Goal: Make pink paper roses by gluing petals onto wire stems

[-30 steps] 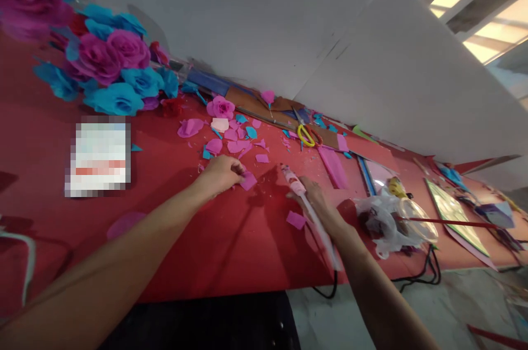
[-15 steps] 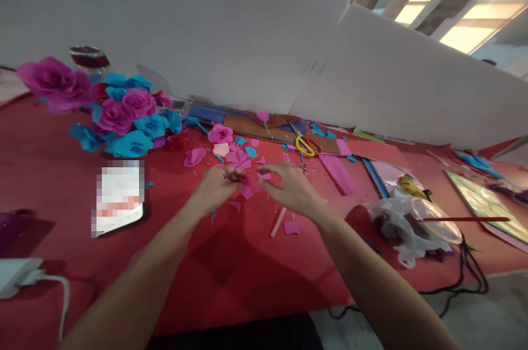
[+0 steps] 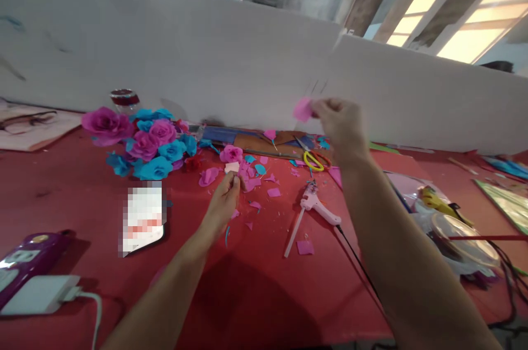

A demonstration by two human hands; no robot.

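My right hand (image 3: 340,119) is raised in front of the white partition, its fingers pinching a pink paper piece (image 3: 303,110). Low over the table, my left hand (image 3: 226,193) has its fingers closed; whatever they hold, if anything, I cannot make out. Just beyond it lie loose pink paper pieces (image 3: 251,184), a pale pink petal (image 3: 231,167) and a pink paper flower (image 3: 231,154). A pink glue gun (image 3: 322,211) with a clear glue stick rests below my right forearm. One pink paper square (image 3: 306,247) lies near it.
Pink and blue paper flowers (image 3: 153,151) are bunched at the left, behind a phone (image 3: 142,215). Yellow-handled scissors (image 3: 312,161) lie at the back. On the right is a clear round lid (image 3: 466,234). The glue gun's black cord (image 3: 358,259) trails toward the front edge.
My right hand has gone up and to the right with the pink piece, uncovering the glue gun. My left hand has stayed low near the scraps. The camera view has tilted up.
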